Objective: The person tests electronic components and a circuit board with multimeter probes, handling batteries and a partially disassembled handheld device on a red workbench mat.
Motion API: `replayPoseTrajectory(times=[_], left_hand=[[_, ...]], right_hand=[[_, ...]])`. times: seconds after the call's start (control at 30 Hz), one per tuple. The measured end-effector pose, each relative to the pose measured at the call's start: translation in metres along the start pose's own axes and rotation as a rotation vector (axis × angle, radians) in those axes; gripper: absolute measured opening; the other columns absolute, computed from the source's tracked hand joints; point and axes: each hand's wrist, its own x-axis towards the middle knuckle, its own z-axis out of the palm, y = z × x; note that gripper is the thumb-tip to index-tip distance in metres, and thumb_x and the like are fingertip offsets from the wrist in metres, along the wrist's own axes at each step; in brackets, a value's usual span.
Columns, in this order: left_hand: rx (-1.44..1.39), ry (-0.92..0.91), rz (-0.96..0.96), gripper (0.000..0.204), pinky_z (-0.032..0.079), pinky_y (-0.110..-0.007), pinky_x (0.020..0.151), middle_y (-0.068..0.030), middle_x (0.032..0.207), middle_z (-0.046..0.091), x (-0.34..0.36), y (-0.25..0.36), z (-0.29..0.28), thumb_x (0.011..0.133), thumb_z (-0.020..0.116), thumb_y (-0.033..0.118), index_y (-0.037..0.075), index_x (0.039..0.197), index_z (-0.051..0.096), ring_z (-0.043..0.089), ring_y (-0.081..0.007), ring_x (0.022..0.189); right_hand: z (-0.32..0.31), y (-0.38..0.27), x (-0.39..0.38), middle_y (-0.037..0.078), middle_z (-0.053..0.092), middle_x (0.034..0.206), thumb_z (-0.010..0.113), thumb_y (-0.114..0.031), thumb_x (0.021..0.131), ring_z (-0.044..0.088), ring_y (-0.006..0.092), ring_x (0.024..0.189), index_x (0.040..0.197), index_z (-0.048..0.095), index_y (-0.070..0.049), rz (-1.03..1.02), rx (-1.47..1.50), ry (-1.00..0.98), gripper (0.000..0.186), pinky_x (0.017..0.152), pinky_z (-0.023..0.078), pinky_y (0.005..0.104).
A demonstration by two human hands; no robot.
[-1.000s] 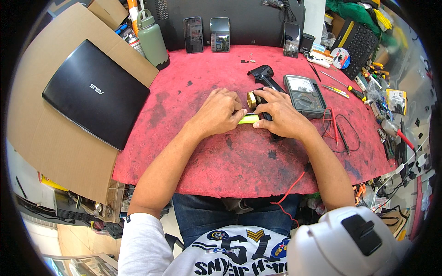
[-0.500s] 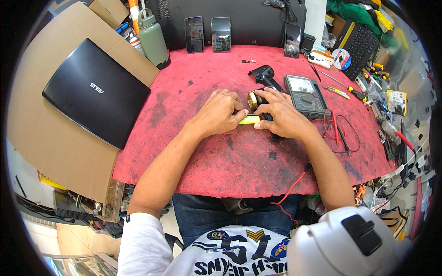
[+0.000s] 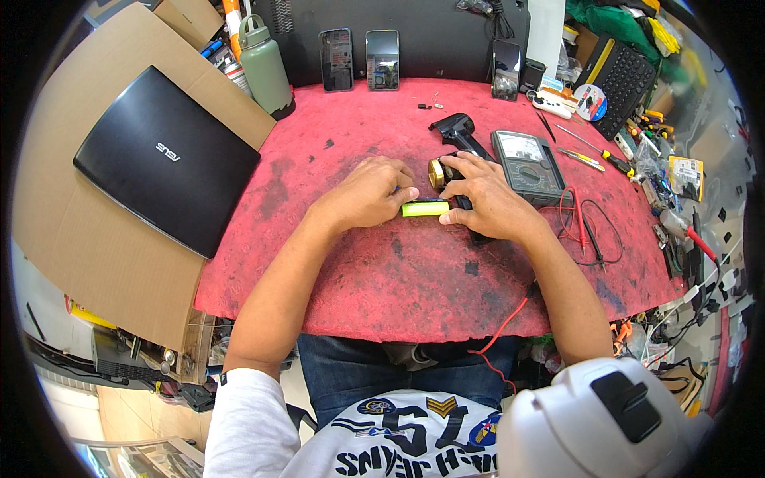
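Observation:
A bright yellow-green bar (image 3: 425, 209), shaped like a battery cell, lies level between my hands with a thin dark strip along its far side. My right hand (image 3: 488, 195) pinches its right end between thumb and forefinger. The other right fingers reach over a black piece with a round gold end (image 3: 436, 174). My left hand (image 3: 369, 191) is at the bar's left end, fingers curled and thumb bent in; a bit of blue shows by the fingertips, but what they hold is hidden. Beyond my right hand lies a black pistol-shaped tool handle (image 3: 454, 126).
To the right lie an analog multimeter (image 3: 532, 169), its red and black probes (image 3: 582, 227), and a screwdriver (image 3: 618, 163). A black laptop (image 3: 167, 159) rests on cardboard (image 3: 80, 199) at left. Phones (image 3: 382, 60) and a green bottle (image 3: 265, 72) stand along the back of the red mat (image 3: 382, 279).
My left hand has drawn slightly left, baring more of the yellow-green bar. The bar sits a little further left and its left end now shows. The right hand has barely moved.

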Motion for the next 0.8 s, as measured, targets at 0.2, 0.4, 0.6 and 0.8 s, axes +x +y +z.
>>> replayPoseTrajectory(times=[0.2,0.4,0.6,0.8], left_hand=[[0.047,-0.05,0.054,0.024,0.042,-0.045,0.103,-0.0154,0.122,0.066,-0.006,-0.002,-0.011,0.095,0.063,0.021,0.002,0.102,0.076,0.058,-0.0337,0.117],[0.043,-0.013,0.053,0.021,0.042,-0.046,0.103,-0.0151,0.118,0.067,-0.007,-0.005,-0.005,0.094,0.063,0.018,0.001,0.097,0.075,0.059,-0.0342,0.116],[0.064,0.029,0.102,0.018,0.043,-0.046,0.1,-0.0161,0.11,0.066,0.004,-0.008,0.006,0.093,0.059,0.013,-0.002,0.095,0.07,0.059,-0.0349,0.111],[0.199,-0.012,0.035,0.015,0.041,-0.047,0.098,-0.0176,0.103,0.061,-0.007,-0.002,0.0,0.092,0.054,0.008,-0.001,0.092,0.065,0.057,-0.0361,0.106]], right_hand=[[0.001,0.001,0.0,0.017,0.045,0.151,0.083,-0.035,0.076,0.035,0.0365,0.145,0.105,0.076,-0.012,-0.006,-0.002,0.005,0.037,0.116,0.028,0.0504],[0.002,-0.002,0.002,0.017,0.046,0.15,0.083,-0.034,0.076,0.035,0.0362,0.145,0.103,0.076,-0.011,-0.003,0.009,0.007,0.036,0.116,0.028,0.0501],[0.004,0.006,-0.005,0.015,0.049,0.147,0.083,-0.036,0.075,0.038,0.0366,0.142,0.1,0.077,-0.012,-0.017,0.019,0.067,0.035,0.112,0.03,0.0511],[-0.009,0.023,0.005,0.019,0.052,0.145,0.08,-0.038,0.081,0.042,0.0418,0.139,0.11,0.074,-0.011,-0.073,0.113,0.201,0.04,0.114,0.033,0.0509]])
